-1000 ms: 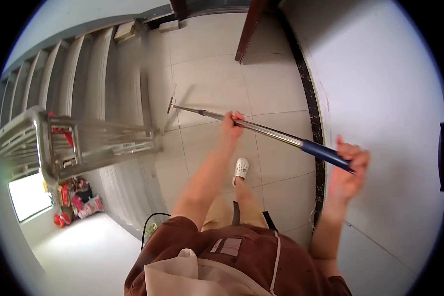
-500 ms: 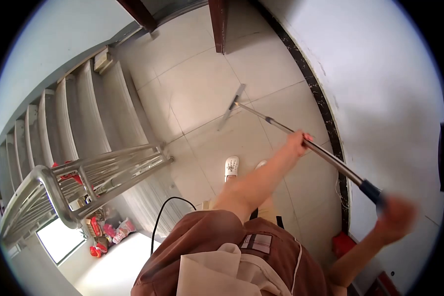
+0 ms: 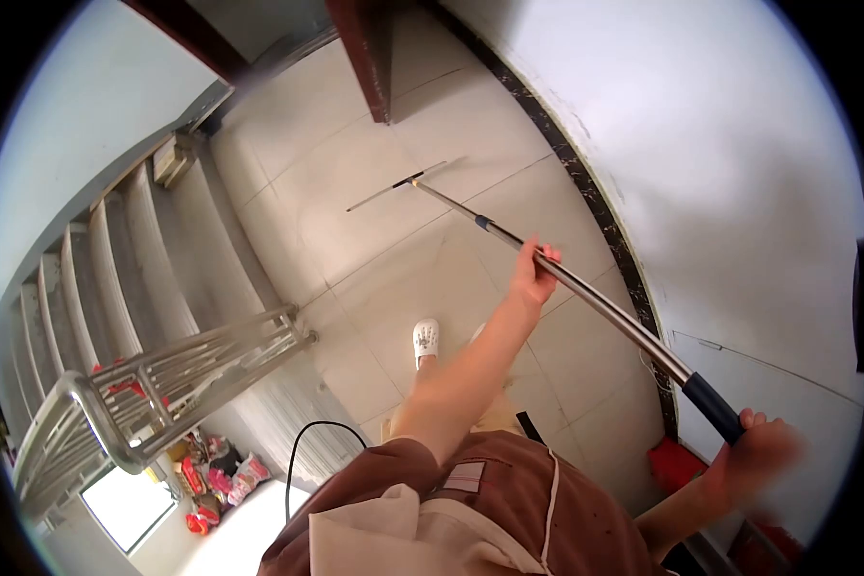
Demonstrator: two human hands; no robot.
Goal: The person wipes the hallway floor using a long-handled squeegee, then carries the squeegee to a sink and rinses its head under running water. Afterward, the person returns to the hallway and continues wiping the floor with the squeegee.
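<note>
A floor squeegee (image 3: 610, 309) with a long metal pole slants across the view. Its thin, wide blade (image 3: 379, 199) lies against the tiled floor ahead of me. My left hand (image 3: 538, 272) is wrapped round the middle of the pole, arm stretched forward. At the upper end, my right hand (image 3: 760, 453), slightly blurred, grips the dark blue handle sleeve (image 3: 712, 407).
Metal stairs (image 3: 178, 250) with a steel railing (image 3: 101, 422) rise on the left. A dark red door edge (image 3: 363, 58) stands ahead. The white wall (image 3: 701, 173) with black skirting runs along the right. Something red (image 3: 675, 463) sits low by that wall. Bright bags (image 3: 223, 480) lie lower left.
The squeegee blade has swung round to lie flatter across the view and further left. Both hands have stayed on the pole, the left shifting a little leftward. My view has turned slightly.
</note>
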